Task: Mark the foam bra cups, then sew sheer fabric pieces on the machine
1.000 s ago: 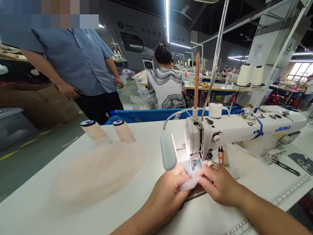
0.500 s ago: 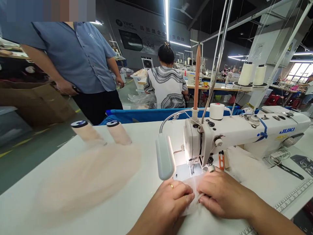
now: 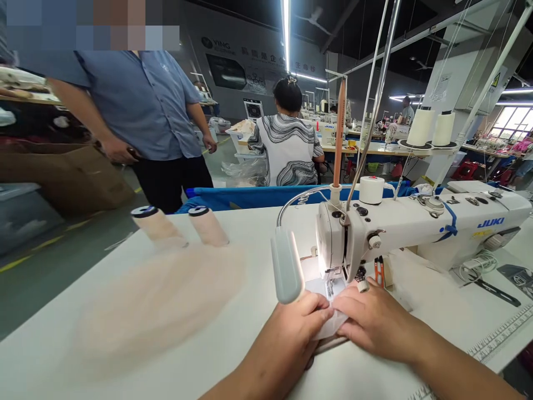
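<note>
A small piece of sheer white fabric (image 3: 328,329) lies just in front of the presser foot (image 3: 330,287) of a white sewing machine (image 3: 400,216). My left hand (image 3: 297,325) pinches its left side, thumb and fingers pressed together. From the right, my right hand (image 3: 370,319) grips the same fabric with curled fingers, close to the needle area. The fingertips of both hands nearly meet. Part of the fabric is hidden beneath the hands. A lamp (image 3: 287,266) on a bent metal arm lights the spot from the left.
Sheer beige fabric (image 3: 162,300) is spread on the left of the table, below two thread cones (image 3: 160,226). Orange-handled snips (image 3: 378,272) lie behind my right hand. A ruler tape (image 3: 499,332) runs along the right edge. A person in blue (image 3: 141,105) stands across the table; another sits ahead.
Both hands have moved forward with the white fabric, closer to the presser foot. My left hand has turned slightly. The view has shifted a little.
</note>
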Available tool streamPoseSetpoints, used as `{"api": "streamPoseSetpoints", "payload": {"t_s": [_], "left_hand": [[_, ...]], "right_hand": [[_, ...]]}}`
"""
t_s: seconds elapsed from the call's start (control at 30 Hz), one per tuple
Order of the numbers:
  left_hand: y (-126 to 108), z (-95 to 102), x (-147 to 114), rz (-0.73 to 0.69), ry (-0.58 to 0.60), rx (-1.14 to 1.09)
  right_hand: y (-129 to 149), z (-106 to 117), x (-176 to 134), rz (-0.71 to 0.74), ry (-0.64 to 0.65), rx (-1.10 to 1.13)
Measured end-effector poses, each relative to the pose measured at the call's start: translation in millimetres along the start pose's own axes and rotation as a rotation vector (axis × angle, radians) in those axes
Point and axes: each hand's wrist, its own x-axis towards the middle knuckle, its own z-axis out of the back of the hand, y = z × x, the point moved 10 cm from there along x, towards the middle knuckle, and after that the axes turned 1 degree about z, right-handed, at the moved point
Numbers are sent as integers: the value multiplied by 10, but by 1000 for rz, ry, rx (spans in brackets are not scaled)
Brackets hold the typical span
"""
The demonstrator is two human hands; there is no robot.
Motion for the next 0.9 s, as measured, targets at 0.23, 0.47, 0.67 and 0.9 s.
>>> {"api": "streamPoseSetpoints", "payload": {"t_s": [0.23,0.47,0.67,0.9], "left_hand": [[305,-78,47,294,187,-294],[250,-3,100,279,194,-262],[-116,40,-49,-49,164,-63],[-150,22,-175,-108,138,-38]], "right_hand": [[-112,85,27,-49,-232,69],[-93,175,37,-17,-254,169],[128,88,-50,83,42,-27],[168,85,-67,97,73,-96]]}}
